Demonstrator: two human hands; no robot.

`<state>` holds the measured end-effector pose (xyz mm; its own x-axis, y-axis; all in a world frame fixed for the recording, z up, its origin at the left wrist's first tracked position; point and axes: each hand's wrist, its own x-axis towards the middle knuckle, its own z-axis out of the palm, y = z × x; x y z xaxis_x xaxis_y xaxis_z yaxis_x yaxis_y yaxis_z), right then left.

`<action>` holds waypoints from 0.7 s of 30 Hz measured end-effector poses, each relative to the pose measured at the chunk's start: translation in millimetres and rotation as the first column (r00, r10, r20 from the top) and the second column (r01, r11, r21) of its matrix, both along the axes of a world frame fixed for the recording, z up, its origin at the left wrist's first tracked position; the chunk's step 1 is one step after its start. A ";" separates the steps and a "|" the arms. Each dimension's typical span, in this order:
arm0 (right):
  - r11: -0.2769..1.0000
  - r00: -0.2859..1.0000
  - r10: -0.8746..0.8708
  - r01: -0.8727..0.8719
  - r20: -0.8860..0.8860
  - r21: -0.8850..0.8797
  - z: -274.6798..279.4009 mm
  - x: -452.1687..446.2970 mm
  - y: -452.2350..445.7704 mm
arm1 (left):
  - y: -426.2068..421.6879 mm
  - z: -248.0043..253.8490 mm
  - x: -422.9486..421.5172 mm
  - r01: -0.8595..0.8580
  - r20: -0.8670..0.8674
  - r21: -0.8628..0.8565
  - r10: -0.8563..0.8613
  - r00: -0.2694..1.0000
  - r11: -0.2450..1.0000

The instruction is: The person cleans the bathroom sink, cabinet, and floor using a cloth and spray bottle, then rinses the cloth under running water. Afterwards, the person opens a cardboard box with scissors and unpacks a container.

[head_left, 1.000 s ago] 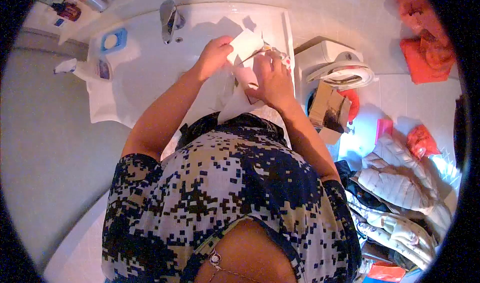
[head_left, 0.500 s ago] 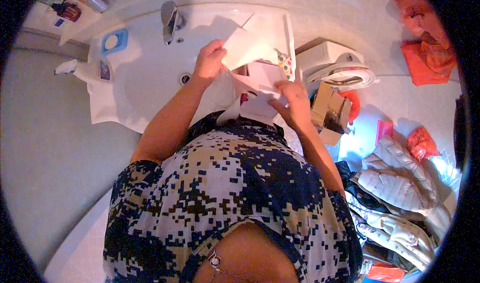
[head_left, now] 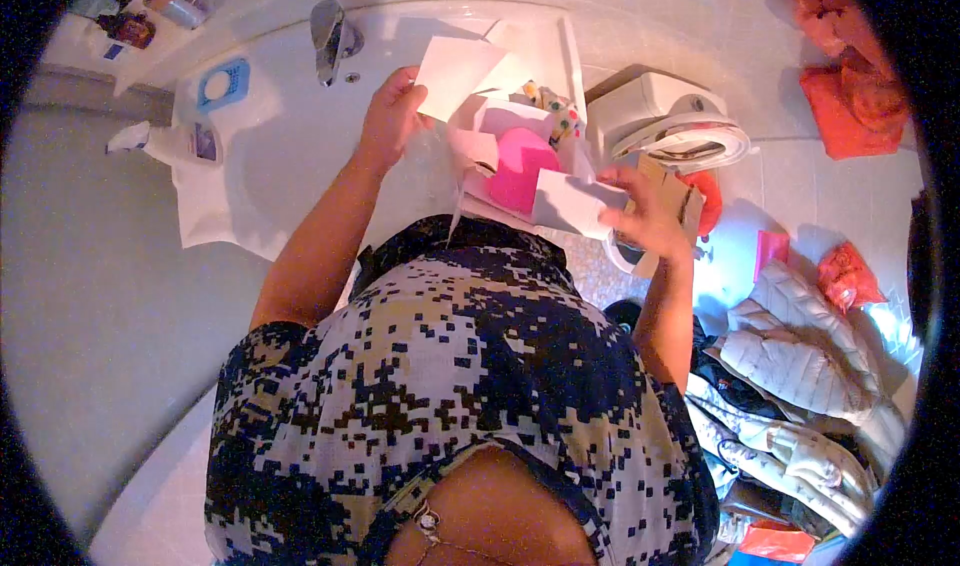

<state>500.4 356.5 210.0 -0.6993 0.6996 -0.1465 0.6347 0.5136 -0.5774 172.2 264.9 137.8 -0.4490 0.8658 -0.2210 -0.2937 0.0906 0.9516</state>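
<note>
A white flap or sheet [head_left: 458,71] is pinched in my left hand [head_left: 390,121], above the sink's right part. Below it an opened white box [head_left: 515,118] shows a bright pink rounded item [head_left: 522,171] inside. My right hand [head_left: 648,216], fingers apart, is at the outer edge of a white flap [head_left: 575,202] on the box's right side; whether it grips the flap is unclear. A cloth with coloured dots [head_left: 562,118] lies behind the box, beside the sink's right rim.
A chrome faucet [head_left: 328,41] and a blue soap dish [head_left: 222,84] are at the white sink [head_left: 270,166]. To the right stand a toilet [head_left: 680,131] and a cardboard box [head_left: 665,181]. Clothes [head_left: 800,366] are piled at the lower right.
The box has gone from closed to open, with the pink item now showing. My right hand has moved right with the flap swung outward. My left hand has shifted slightly left with the white sheet.
</note>
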 end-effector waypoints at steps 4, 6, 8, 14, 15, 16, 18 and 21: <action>0.911 0.943 -0.005 -0.133 0.334 0.391 21.7 -73.1 2.9 | -2.5 -10.1 12.1 0.054 -0.021 0.056 -0.053 0.998 0.997; 0.781 0.955 0.081 -0.239 0.286 0.578 12.8 -102.6 -4.0 | -2.6 -11.1 14.3 0.070 -0.023 0.092 -0.068 0.997 0.993; 0.772 0.919 0.155 -0.342 0.363 0.535 7.2 -124.0 -11.4 | -4.5 -13.2 11.7 0.106 -0.026 0.125 -0.104 0.994 0.986; 0.891 0.786 0.293 -0.430 0.544 0.142 15.8 -113.3 -5.7 | -35.2 -13.4 0.2 -0.122 -0.027 0.083 0.124 0.992 0.989; 0.872 0.827 0.306 -0.443 0.472 0.210 13.1 -101.8 -0.8 | -43.2 -15.6 -2.8 -0.176 -0.016 0.060 0.177 0.984 0.983; 0.853 0.860 0.321 -0.444 0.396 0.274 9.9 -87.7 3.1 | -52.0 -17.5 -4.2 -0.225 -0.005 0.034 0.225 0.974 0.974; 0.902 0.935 0.285 -0.336 0.210 0.272 -0.1 -62.7 5.8 | -62.2 -28.0 -9.3 -0.285 0.027 -0.020 0.285 0.958 0.958; 0.988 0.993 0.108 -0.102 -0.049 0.114 -19.7 -42.5 8.1 | -67.5 -45.8 -15.7 -0.318 0.058 -0.061 0.321 0.945 0.946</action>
<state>457.9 364.6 190.3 -0.7748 0.6314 -0.0313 0.5426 0.6387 -0.5455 156.5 197.3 92.0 -0.6832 0.6663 -0.2989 -0.3771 0.0287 0.9257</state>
